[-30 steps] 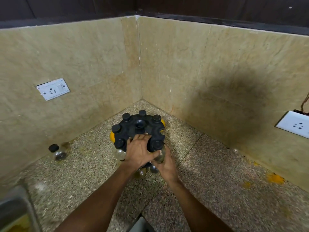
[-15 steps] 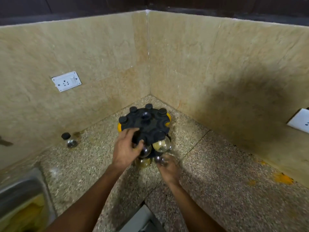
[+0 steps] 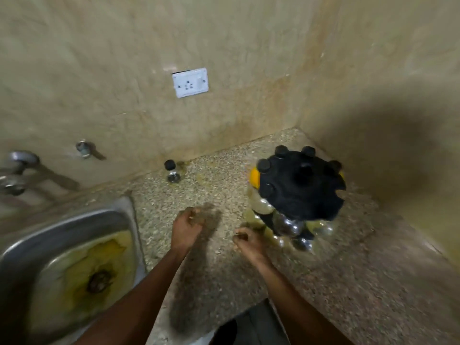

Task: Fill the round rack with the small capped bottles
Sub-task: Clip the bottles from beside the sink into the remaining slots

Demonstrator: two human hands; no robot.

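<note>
two hands hang over the speckled stone surface, both with fingers loosely curled and nothing in them. the left hand is out in the open part of the surface, between the sink and the round rack. the right hand is just beside the rack's lower bottles, apart from them as far as the blur lets me tell.

the round rack stands in the corner where the two walls meet, its black top plate ringed with black caps, a bit of yellow showing at the left edge. clear round bottles hang below the plate on the near side. some notches on the right rim of the plate look open.

one small capped bottle stands alone by the back wall, well apart from the rack and from both hands.

a white wall socket sits above it, and taps jut from the wall over the stained sink.
</note>
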